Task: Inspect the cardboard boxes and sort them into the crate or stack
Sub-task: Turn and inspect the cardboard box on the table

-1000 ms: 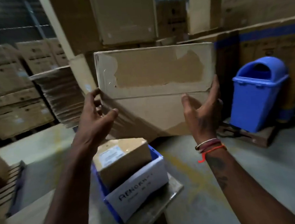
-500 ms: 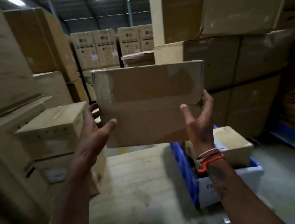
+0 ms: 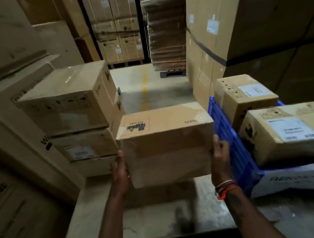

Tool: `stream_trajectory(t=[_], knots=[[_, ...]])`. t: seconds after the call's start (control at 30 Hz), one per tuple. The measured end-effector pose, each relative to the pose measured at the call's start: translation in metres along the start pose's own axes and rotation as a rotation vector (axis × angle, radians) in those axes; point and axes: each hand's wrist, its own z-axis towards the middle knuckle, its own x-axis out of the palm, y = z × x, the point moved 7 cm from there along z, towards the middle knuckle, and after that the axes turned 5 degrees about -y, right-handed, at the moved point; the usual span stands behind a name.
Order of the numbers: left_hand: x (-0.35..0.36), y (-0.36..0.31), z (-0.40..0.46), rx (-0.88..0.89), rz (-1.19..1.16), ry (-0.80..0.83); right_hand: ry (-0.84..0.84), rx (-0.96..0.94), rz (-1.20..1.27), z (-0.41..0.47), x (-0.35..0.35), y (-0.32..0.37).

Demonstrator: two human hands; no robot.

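Note:
I hold a brown cardboard box (image 3: 164, 136) between both hands, just above the table top (image 3: 157, 217). My left hand (image 3: 119, 171) grips its lower left edge and my right hand (image 3: 220, 155) grips its right side, thumb on the near face. A red-framed mark shows upside down on the box's top. To its left stands a stack of similar boxes (image 3: 71, 108). To its right is a blue crate (image 3: 233, 151) with two labelled boxes inside, one at the back (image 3: 245, 97) and one nearer (image 3: 286, 131).
Large cartons (image 3: 18, 125) wall in the left side and tall ones (image 3: 256, 33) rise behind the crate. A white paper sign (image 3: 290, 179) hangs on the crate's front. Beyond lies a floor aisle with a yellow line (image 3: 145, 87) and a pallet of flat cardboard (image 3: 166, 32).
The box came down from chest height, held upright, to lying flat low over the table between stack and crate. My view swung down toward the table.

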Motion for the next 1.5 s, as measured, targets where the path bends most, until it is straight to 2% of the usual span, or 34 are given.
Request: stream_trajectory(t=[0.1,0.2,0.47,0.63,0.8,0.9,1.0,1.07,1.13,1.2,1.27,1.33,1.5], knots=[[0.004,0.031,-0.002,-0.173,-0.053,-0.012,0.066,0.187,0.019,0.004,0.004,-0.052],[0.003,0.043,0.003,-0.23,-0.103,-0.066,0.035,0.349,0.105,0.009,0.001,-0.085],[0.004,0.101,0.012,-0.337,-0.268,-0.251,-0.027,0.418,0.192,0.016,-0.009,-0.098],[0.012,0.132,0.01,-0.39,-0.275,-0.259,-0.022,0.419,0.193,0.021,-0.026,-0.117],[0.002,0.139,0.013,-0.407,-0.241,-0.211,0.014,0.364,0.049,0.02,-0.037,-0.111],[-0.007,0.099,0.021,-0.254,-0.109,-0.248,0.066,0.247,-0.027,0.026,-0.037,-0.088],[-0.005,0.046,0.017,0.07,0.13,-0.308,0.153,-0.102,-0.153,0.033,-0.024,-0.047],[0.011,0.022,0.01,0.28,0.309,-0.253,0.298,-0.37,-0.366,0.03,-0.001,-0.026],[0.032,0.008,0.002,0.452,0.547,-0.183,0.427,-0.534,-0.729,0.021,0.025,-0.026],[0.055,0.008,-0.001,0.511,0.853,-0.119,0.504,-0.557,-1.071,0.013,0.038,-0.038],[0.072,0.014,-0.005,0.493,1.101,-0.08,0.539,-0.552,-1.256,0.007,0.04,-0.046],[0.082,0.019,-0.007,0.53,1.243,-0.06,0.543,-0.531,-1.297,0.006,0.04,-0.047],[0.09,0.033,0.0,0.504,1.357,-0.007,0.544,-0.494,-1.338,-0.001,0.038,-0.05]])
